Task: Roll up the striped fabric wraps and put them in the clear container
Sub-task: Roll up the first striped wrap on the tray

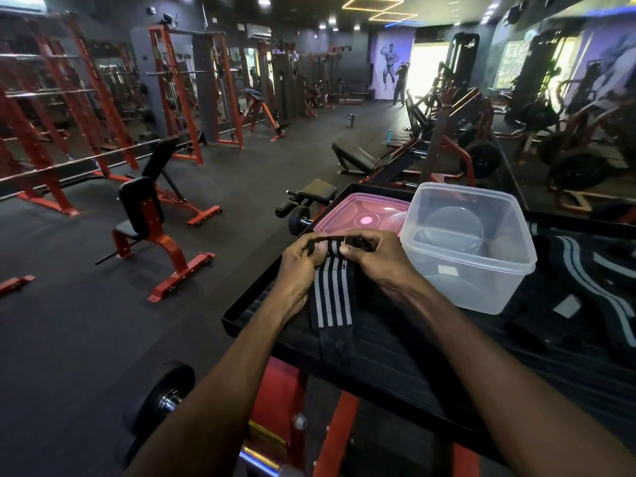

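A black wrap with grey stripes (332,297) lies along a black platform (395,356), its near end hanging toward me. Its far end is folded over, and my left hand (299,266) and my right hand (370,256) pinch that fold from both sides with curled fingers. The clear container (468,249) stands open just right of my right hand, and I see no wrap inside it. More striped black wraps (592,280) lie spread on the platform to the right of the container.
A pink lid (361,215) lies flat behind my hands, touching the container's left side. The platform has a raised rim and sits on a red machine frame (275,401). Benches, racks and weight machines stand on the dark gym floor beyond. A person stands far off by the bright doorway.
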Demonstrator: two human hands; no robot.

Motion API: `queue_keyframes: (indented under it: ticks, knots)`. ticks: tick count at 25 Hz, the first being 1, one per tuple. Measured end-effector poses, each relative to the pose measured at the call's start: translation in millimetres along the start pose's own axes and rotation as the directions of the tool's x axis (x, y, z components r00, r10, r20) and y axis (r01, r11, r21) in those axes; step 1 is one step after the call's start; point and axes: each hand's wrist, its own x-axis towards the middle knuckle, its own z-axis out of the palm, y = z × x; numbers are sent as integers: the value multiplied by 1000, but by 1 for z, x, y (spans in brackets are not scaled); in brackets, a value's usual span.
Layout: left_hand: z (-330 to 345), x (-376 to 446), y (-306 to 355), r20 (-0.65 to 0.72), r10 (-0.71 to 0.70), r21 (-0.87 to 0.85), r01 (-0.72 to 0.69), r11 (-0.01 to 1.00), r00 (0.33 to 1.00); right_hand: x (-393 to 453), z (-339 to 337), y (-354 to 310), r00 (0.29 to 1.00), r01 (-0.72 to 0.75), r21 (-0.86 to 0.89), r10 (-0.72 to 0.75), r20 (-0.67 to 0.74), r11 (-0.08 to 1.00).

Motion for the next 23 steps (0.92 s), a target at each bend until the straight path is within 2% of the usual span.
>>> queue_keyframes:
  ticks: [4, 8, 13, 16, 19, 21, 23]
  knots:
    - [3, 1, -2, 3, -25, -17, 25, 1000, 1000, -2, -1, -1, 999, 32, 31, -32, 5, 999]
    - [-3, 7, -6, -51, 14, 1, -14, 1000, 999, -5, 3, -6, 994, -99, 214, 88, 60, 972]
    - [0, 4, -2, -15, -23, -114, 22, 993, 1000, -2, -1, -3, 999, -30, 84, 34, -42, 996]
    - [-5, 6, -4, -72, 48, 3, -48, 999, 996, -2, 1, -3, 1000, -23, 88, 23, -9, 996]
    - [-7, 6, -4, -76, 91, 45, -87, 995, 993, -3, 2, -4, 995, -84, 86, 79, 55, 993]
    - [-4, 4, -3, -50, 67, 30, -66, 997, 996, -1, 1, 0, 998, -64, 23, 64, 15, 998]
    - [-1, 5, -4, -40, -12, -64, 10, 998, 999, 0, 0, 2, 999, -21, -6, 21, -30, 1000]
